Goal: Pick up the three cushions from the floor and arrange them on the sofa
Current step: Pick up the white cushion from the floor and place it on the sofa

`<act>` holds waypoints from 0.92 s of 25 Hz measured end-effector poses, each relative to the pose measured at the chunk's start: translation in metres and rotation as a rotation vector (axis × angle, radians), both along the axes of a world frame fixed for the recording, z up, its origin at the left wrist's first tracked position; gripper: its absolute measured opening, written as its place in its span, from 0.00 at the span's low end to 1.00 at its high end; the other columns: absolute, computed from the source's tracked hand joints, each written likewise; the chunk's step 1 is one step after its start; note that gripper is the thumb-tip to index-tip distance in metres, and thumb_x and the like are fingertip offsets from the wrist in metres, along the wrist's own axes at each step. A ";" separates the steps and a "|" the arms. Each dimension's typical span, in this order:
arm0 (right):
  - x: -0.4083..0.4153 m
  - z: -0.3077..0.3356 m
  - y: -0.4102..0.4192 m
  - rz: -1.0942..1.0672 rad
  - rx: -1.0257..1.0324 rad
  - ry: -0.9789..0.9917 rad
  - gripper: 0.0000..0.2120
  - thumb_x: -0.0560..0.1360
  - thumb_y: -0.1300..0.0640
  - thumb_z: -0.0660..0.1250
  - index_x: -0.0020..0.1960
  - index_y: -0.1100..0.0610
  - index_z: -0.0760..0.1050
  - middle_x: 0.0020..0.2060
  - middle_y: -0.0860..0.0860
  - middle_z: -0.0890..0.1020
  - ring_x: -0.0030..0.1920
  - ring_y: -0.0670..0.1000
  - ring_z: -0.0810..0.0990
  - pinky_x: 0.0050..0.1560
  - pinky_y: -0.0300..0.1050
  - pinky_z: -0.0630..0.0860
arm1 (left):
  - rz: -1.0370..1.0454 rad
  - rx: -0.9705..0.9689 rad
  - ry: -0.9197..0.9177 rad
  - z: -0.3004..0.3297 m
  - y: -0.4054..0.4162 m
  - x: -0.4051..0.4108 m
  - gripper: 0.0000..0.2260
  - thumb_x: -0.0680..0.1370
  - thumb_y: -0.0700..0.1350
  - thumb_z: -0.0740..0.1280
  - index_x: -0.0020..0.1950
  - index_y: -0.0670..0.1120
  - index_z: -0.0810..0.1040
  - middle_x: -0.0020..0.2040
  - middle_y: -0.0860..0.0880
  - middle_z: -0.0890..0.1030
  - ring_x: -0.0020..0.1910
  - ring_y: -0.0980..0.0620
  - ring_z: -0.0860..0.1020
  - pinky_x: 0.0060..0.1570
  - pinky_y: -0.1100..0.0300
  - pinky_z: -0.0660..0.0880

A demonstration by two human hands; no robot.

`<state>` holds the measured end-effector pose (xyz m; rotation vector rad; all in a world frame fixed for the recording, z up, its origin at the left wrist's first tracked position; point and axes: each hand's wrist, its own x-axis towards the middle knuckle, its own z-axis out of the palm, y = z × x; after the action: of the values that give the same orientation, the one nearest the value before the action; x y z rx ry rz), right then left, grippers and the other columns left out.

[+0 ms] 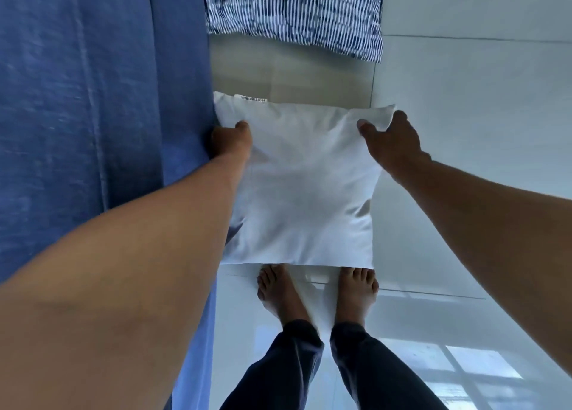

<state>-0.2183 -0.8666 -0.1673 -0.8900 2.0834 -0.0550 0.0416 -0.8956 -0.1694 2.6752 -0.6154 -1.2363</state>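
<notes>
A plain white cushion [303, 186] is in the middle of the view, above my feet, next to the blue sofa [77, 100] on the left. My left hand [230, 140] grips its left edge near the upper corner, thumb on top. My right hand [393, 140] grips the upper right corner. A second cushion [294, 10] with a blue and white dashed pattern lies on the floor beyond it, at the top of the view. No third cushion is in view.
Glossy pale floor tiles [464, 131] spread to the right. My bare feet [318, 289] and dark trousers stand just below the white cushion. The sofa's front edge runs down the left side.
</notes>
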 end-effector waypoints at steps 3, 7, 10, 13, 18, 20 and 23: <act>0.000 -0.014 -0.001 -0.379 0.060 -0.202 0.35 0.74 0.38 0.72 0.70 0.61 0.71 0.59 0.55 0.78 0.60 0.58 0.78 0.55 0.48 0.76 | 0.108 0.001 0.061 -0.016 0.005 -0.001 0.26 0.78 0.54 0.69 0.71 0.40 0.79 0.64 0.45 0.84 0.62 0.43 0.84 0.57 0.56 0.80; -0.009 -0.004 0.016 -0.545 0.019 -0.336 0.25 0.71 0.51 0.79 0.63 0.61 0.79 0.55 0.53 0.84 0.54 0.54 0.83 0.47 0.42 0.78 | 0.221 -0.047 0.176 -0.008 0.021 -0.004 0.17 0.76 0.53 0.75 0.59 0.43 0.83 0.52 0.48 0.85 0.43 0.50 0.82 0.47 0.58 0.79; -0.025 0.037 0.025 -0.637 0.008 -0.359 0.14 0.69 0.51 0.80 0.48 0.56 0.81 0.50 0.52 0.86 0.51 0.54 0.85 0.52 0.44 0.80 | 0.251 -0.112 0.241 0.029 0.035 -0.013 0.10 0.79 0.50 0.75 0.41 0.48 0.79 0.42 0.50 0.82 0.39 0.50 0.80 0.46 0.57 0.79; -0.038 0.105 0.031 -0.586 -0.024 -0.381 0.11 0.73 0.48 0.76 0.46 0.53 0.79 0.47 0.53 0.85 0.47 0.54 0.85 0.45 0.43 0.79 | 0.285 -0.171 0.332 0.086 0.050 -0.022 0.08 0.75 0.52 0.77 0.43 0.50 0.83 0.49 0.49 0.87 0.52 0.45 0.86 0.61 0.52 0.82; -0.054 0.246 0.029 -0.528 -0.148 -0.374 0.15 0.74 0.50 0.75 0.56 0.58 0.82 0.48 0.54 0.84 0.35 0.46 0.77 0.26 0.33 0.71 | 0.338 -0.255 0.445 0.210 0.069 -0.028 0.05 0.78 0.47 0.77 0.44 0.50 0.84 0.49 0.48 0.87 0.51 0.47 0.85 0.62 0.48 0.82; -0.054 0.299 0.024 -0.540 -0.208 -0.403 0.11 0.74 0.50 0.76 0.52 0.56 0.83 0.46 0.52 0.84 0.37 0.46 0.79 0.27 0.31 0.72 | 0.347 -0.288 0.466 0.260 0.074 -0.029 0.06 0.79 0.46 0.76 0.43 0.49 0.83 0.42 0.52 0.84 0.41 0.53 0.82 0.53 0.53 0.82; -0.050 0.385 0.018 -0.548 -0.308 -0.418 0.06 0.72 0.51 0.79 0.43 0.51 0.83 0.42 0.48 0.85 0.39 0.45 0.81 0.35 0.34 0.76 | 0.327 -0.353 0.497 0.344 0.078 -0.027 0.10 0.81 0.43 0.75 0.40 0.48 0.80 0.28 0.58 0.80 0.27 0.61 0.77 0.36 0.64 0.77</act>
<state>-0.2679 -0.8489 0.2179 -0.4029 1.8814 -0.8005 0.0148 -0.8179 0.1748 1.9761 -0.2738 -1.4537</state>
